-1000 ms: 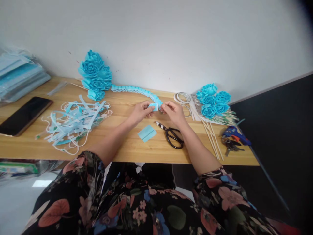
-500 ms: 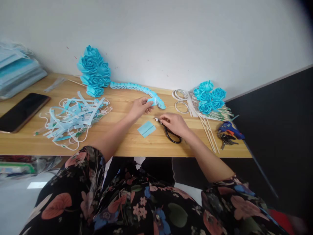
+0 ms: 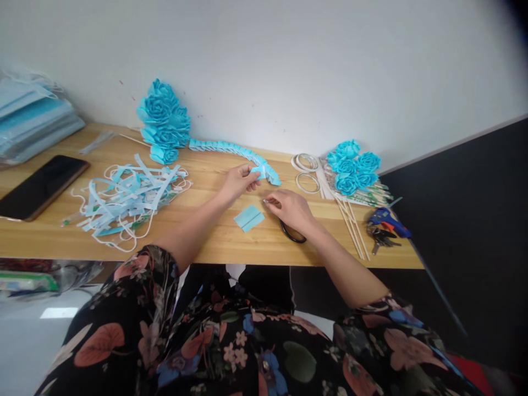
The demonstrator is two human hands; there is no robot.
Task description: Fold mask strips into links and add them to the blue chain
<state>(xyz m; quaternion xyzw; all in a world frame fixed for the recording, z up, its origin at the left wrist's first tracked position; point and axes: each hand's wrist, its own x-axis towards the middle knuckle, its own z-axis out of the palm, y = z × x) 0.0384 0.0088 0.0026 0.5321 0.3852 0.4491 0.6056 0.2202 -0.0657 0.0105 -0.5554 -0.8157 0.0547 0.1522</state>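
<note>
Lowered from the folded strip, right hand now covers the scissors, fingers curled; left hand pinches the strip's end.

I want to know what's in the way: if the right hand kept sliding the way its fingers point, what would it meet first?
The right hand lies on the scissors, fingers aimed left. Likely first: the folded blue piece on the table, though depth is unclear.

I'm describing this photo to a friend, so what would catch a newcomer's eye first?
Probably the cluster of bright blue paper roses against the white wall at the back left, with a long folded blue paper chain trailing right to the left hand. Nearer, the right hand covers black-handled scissors on the wooden table.
</note>
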